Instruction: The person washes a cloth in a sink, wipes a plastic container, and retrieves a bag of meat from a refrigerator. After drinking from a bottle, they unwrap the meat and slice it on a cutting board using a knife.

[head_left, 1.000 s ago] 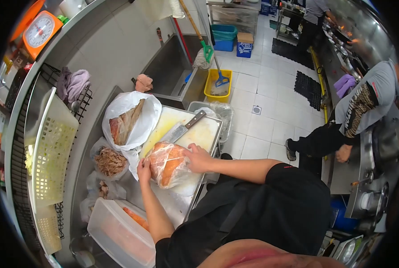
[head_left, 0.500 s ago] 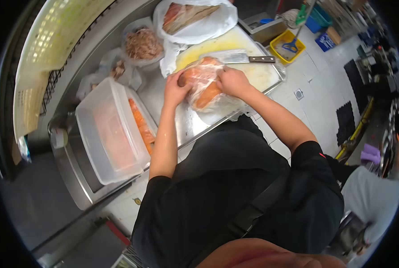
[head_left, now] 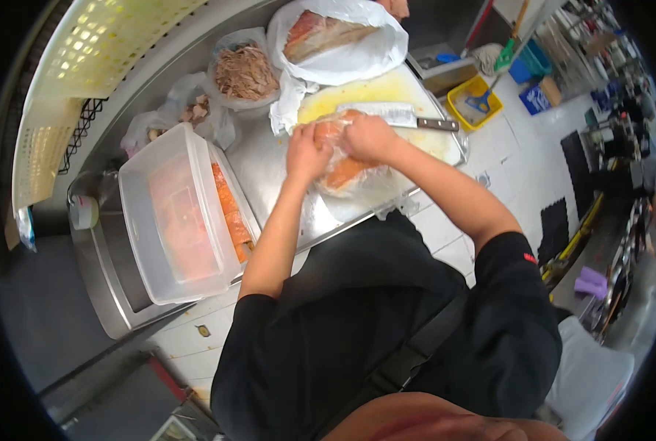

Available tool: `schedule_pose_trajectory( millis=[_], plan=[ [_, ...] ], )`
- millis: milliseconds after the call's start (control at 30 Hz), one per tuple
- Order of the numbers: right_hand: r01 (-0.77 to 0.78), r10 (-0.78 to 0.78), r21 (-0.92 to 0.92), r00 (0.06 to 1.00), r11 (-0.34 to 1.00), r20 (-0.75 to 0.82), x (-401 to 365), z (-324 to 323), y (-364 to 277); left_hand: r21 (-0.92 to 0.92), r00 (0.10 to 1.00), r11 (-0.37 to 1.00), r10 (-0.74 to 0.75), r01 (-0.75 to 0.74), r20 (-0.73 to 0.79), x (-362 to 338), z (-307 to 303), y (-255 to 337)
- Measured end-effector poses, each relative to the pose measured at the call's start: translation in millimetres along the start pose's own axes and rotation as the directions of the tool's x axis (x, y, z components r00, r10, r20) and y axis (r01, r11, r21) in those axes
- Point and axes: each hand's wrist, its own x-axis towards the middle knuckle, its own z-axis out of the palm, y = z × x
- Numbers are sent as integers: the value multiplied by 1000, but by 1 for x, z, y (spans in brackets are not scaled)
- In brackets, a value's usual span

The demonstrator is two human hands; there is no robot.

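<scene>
A clear plastic bag with orange pieces in it [head_left: 346, 173] lies at the near edge of the cutting board [head_left: 409, 88]. My left hand [head_left: 309, 153] grips the bag's left side with bent fingers. On its upper right side, my right hand [head_left: 370, 138] is closed on the same plastic. The two hands are close together, and their fingertips are partly hidden. Just behind them a cleaver [head_left: 398, 116] rests on the board, its dark handle to the right.
White bags hold a large fish piece [head_left: 324, 37] and brown shreds [head_left: 245, 72]. A translucent bin [head_left: 170, 220] stands left beside orange slabs [head_left: 231, 213]. A yellow bucket [head_left: 475, 103] is on the floor. Part of a person in grey [head_left: 589, 375] shows lower right.
My hands have drawn closer together over the bag, and my left hand now covers more of its left side. The whole view has shifted slightly.
</scene>
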Motion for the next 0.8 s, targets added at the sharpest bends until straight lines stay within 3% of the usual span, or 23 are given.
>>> schedule_pose_trajectory(
  millis=[67,167,200,267,300,367,433,467,500,533,567,733,800],
  plan=[
    [-1,2,22,1000,1000,-26,5,-8,-12,49,980,991,132,-126,-146,-8,27,-2],
    [65,-62,24,993,998,-101,14,4,-12,94,972,992,100,-82,-213,-17,40,5],
    [109,-106,20,990,994,-95,19,5,-12,109,986,993,71,-54,-154,-16,40,6],
    [1,17,-76,972,997,234,27,1,-13,122,994,993,14,-1,-109,-18,38,6],
    [22,-3,-75,971,997,240,32,9,-12,118,997,993,13,-3,-81,-19,37,7],
    [83,-84,-39,996,996,-7,34,32,-1,103,999,995,16,-11,-44,-14,44,1],
    [224,-225,-19,972,974,-62,36,44,7,136,996,988,82,-76,-44,-15,53,-12],
    [187,-216,-216,970,958,-114,36,48,3,121,994,988,104,-100,-23,-14,52,-13],
    [130,-148,-246,987,961,-56,34,43,-5,78,997,994,82,-81,-2,-13,50,-10],
    [151,-158,-235,987,960,-10,34,38,-7,75,997,994,82,-82,7,-12,51,-13],
    [50,-44,-208,999,977,30,36,31,-14,177,991,975,123,-131,58,-6,59,-26],
    [-152,153,-92,988,984,9,39,24,-27,42,990,991,132,-130,-39,-9,44,-8],
    [-203,202,-56,979,978,-15,40,33,-23,42,999,999,25,-24,-36,-14,37,1]
  ],
)
